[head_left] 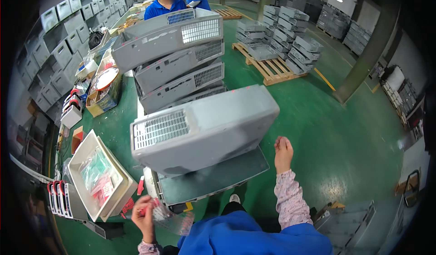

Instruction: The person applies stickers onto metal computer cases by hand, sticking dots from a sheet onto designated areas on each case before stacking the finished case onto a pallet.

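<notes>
A large grey metal casing (pixel 213 141) with a slotted grille stands on edge upon a dark green board (pixel 218 182) in front of me. My left hand (pixel 144 216), low beside the board, is closed on a clear plastic bag (pixel 175 219) with red bits showing through it. To the right of the casing and apart from it is my right hand (pixel 284 154), its fingers drawn together; whatever they may hold is too small to make out. Left of the board, a cream plastic tray (pixel 81 193) contains clear bags with green and red contents.
Behind the casing rises a leaning stack of grey casings (pixel 181 73). A wooden pallet (pixel 272 71) on the green floor bears more of them. Two people in blue work at the back. Cardboard boxes (pixel 106 101) stand on the left, and a column (pixel 368 55) is at right.
</notes>
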`<state>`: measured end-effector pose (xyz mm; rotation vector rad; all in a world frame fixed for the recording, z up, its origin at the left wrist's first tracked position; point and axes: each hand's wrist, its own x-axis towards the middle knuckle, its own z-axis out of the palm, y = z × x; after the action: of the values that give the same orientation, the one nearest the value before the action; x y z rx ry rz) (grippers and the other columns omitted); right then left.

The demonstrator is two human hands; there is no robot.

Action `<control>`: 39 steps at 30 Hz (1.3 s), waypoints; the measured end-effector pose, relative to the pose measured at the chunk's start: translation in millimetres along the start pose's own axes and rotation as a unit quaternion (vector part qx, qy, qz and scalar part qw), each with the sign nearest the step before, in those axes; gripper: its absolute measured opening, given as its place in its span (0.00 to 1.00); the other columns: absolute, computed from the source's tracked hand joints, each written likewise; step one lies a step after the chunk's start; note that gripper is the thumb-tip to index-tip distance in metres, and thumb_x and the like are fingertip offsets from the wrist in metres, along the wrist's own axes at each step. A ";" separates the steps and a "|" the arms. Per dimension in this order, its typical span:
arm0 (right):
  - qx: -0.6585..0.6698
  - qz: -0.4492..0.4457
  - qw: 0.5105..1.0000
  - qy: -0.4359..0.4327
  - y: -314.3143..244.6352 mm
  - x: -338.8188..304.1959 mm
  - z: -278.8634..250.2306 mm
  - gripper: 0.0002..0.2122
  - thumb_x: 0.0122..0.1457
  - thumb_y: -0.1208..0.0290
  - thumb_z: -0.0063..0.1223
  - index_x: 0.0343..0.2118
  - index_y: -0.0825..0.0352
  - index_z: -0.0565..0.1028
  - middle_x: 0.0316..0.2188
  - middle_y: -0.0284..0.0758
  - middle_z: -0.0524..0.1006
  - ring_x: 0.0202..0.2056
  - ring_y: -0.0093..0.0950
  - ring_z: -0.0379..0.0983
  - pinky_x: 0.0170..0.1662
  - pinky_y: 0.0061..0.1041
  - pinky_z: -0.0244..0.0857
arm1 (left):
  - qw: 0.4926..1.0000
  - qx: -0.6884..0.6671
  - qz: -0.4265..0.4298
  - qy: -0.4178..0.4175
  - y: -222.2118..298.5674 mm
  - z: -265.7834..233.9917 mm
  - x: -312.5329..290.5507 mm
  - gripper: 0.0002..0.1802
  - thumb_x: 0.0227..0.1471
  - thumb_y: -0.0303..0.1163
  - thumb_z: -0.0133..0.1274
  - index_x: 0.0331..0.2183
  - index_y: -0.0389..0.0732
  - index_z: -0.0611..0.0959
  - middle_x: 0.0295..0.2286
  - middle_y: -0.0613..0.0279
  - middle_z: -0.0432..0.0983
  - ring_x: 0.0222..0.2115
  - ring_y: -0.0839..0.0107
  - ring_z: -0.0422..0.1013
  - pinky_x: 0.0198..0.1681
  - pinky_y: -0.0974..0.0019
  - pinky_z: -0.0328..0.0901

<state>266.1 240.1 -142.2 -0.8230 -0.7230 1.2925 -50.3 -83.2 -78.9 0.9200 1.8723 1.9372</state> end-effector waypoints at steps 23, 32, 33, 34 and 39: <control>-0.164 0.092 0.944 -0.271 -55.8 82.8 119.1 0.17 0.57 0.59 0.41 0.17 0.66 0.71 0.13 0.22 0.66 0.16 0.10 0.56 0.18 0.11 0.49 | 0.984 -0.120 0.054 0.123 2.8 17.5 59.8 0.02 0.45 0.19 0.47 0.24 0.34 0.74 0.47 0.46 0.61 0.46 0.62 0.62 0.45 0.66 0.60; -0.419 -0.206 0.822 -0.326 -172.1 -41.0 246.9 0.17 0.56 0.62 0.43 0.16 0.69 0.71 0.09 0.23 0.60 0.14 0.13 0.52 0.18 0.16 0.46 | 0.858 -0.454 -0.237 0.033 -93.6 10.5 50.7 0.04 0.43 0.20 0.50 0.27 0.33 0.77 0.50 0.50 0.58 0.45 0.63 0.63 0.47 0.62 0.59; -0.421 -0.196 0.822 -0.330 -167.0 -53.4 254.5 0.17 0.56 0.62 0.43 0.16 0.69 0.71 0.09 0.23 0.60 0.14 0.13 0.52 0.18 0.16 0.46 | 0.858 -0.450 -0.243 0.039 -89.0 0.6 47.8 0.04 0.43 0.20 0.50 0.27 0.33 0.77 0.50 0.50 0.58 0.45 0.63 0.63 0.47 0.62 0.59; -0.443 -0.213 0.800 -0.344 -160.5 -63.6 261.1 0.17 0.55 0.62 0.43 0.16 0.69 0.72 0.09 0.23 0.60 0.14 0.14 0.53 0.18 0.17 0.46 | 0.895 -0.398 -0.197 -0.030 -80.3 -9.5 45.0 0.02 0.42 0.20 0.51 0.25 0.35 0.77 0.49 0.50 0.59 0.45 0.60 0.63 0.45 0.60 0.60; -0.501 -0.224 0.781 -0.297 -149.8 -79.8 270.2 0.16 0.54 0.63 0.44 0.16 0.70 0.72 0.08 0.25 0.60 0.13 0.14 0.52 0.17 0.19 0.46 | 0.934 -0.168 0.026 -0.315 2.8 -36.1 35.4 0.05 0.37 0.21 0.56 0.24 0.37 0.79 0.51 0.43 0.54 0.50 0.55 0.58 0.48 0.58 0.57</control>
<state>106.4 180.4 127.6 -0.9612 -2.0923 0.6326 -98.8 -89.9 -65.9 1.2834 1.1238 1.6383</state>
